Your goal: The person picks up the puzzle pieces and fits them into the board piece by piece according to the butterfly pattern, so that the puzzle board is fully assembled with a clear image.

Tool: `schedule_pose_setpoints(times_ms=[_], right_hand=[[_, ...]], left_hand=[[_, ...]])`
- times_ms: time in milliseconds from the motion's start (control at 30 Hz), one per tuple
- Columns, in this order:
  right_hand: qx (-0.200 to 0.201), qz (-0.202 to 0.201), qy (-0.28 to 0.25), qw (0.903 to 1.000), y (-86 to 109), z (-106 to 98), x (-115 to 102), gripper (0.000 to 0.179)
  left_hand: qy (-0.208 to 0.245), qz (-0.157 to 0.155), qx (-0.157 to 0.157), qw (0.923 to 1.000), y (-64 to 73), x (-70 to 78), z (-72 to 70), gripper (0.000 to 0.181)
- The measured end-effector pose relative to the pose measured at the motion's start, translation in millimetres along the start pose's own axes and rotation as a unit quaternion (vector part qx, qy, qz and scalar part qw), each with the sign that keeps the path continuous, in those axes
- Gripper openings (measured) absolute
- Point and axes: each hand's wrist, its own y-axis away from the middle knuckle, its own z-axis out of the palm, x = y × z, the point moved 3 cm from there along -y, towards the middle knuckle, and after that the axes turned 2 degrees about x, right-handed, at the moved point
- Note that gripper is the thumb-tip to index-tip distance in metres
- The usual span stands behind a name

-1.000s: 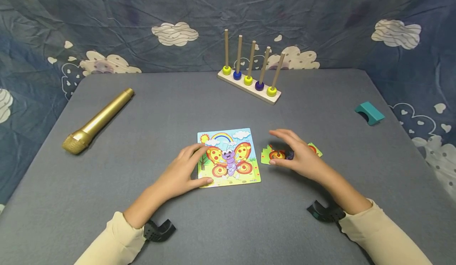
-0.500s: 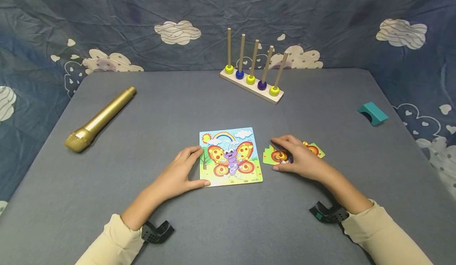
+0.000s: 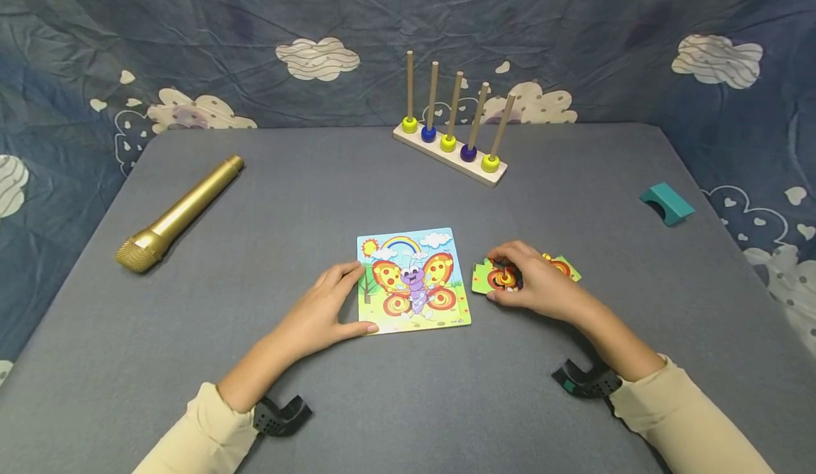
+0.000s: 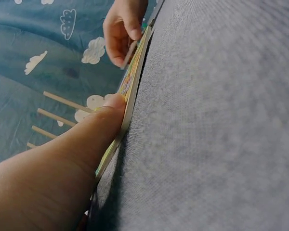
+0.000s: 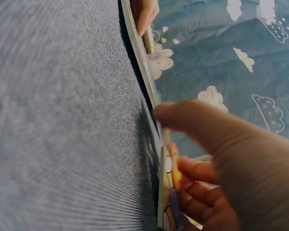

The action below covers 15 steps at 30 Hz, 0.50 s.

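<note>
A square butterfly puzzle (image 3: 414,280) lies flat in the middle of the head view. My left hand (image 3: 321,309) rests at its left side, fingers along the edge and the straight thumb on the near corner; the left wrist view has this thumb (image 4: 103,118) against the rim. To the right, my right hand (image 3: 538,280) pinches a puzzle piece (image 3: 505,277) with a red-orange swirl, over other green-edged pieces (image 3: 479,280). In the left wrist view the held piece (image 4: 129,55) is tilted between thumb and fingers. Another piece (image 3: 562,267) shows behind the hand, partly hidden.
A gold microphone (image 3: 181,212) lies at the left. At the back stands a wooden peg rack (image 3: 449,151) with yellow and blue beads. A teal arch block (image 3: 667,203) sits near the right edge of the grey table (image 3: 408,403). Cloud-patterned cloth (image 3: 223,35) hangs behind.
My right hand's thumb and fingers have closed onto a puzzle piece, which is now lifted and tilted a little. My left hand has drawn slightly back to the puzzle's left edge and stays there.
</note>
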Motion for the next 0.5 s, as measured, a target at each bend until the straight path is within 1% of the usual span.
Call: schedule_pose_setpoints(times_ms=[167, 300, 400, 500], right_hand=[[0.018, -0.018, -0.027, 0.9993, -1.2, -4, -10, 0.052], [0.033, -0.046, -0.046, 0.9973, -5.4, -4, -24, 0.054], [0.040, -0.075, -0.047, 0.9953, -9.2, 2, -37, 0.055], [0.036, -0.105, -0.044, 0.9929, -13.8, 13, -51, 0.057]], left_hand=[[0.004, 0.004, 0.003, 1.0000, -1.4, 0.7, 1.2, 0.087], [0.004, 0.006, 0.002, 1.0000, -4.3, 1.6, 2.7, 0.087], [0.004, 0.008, 0.001, 1.0000, -6.5, 2.8, 3.6, 0.088], [0.005, 0.009, 0.002, 0.9999, -7.8, 3.8, 4.1, 0.087]])
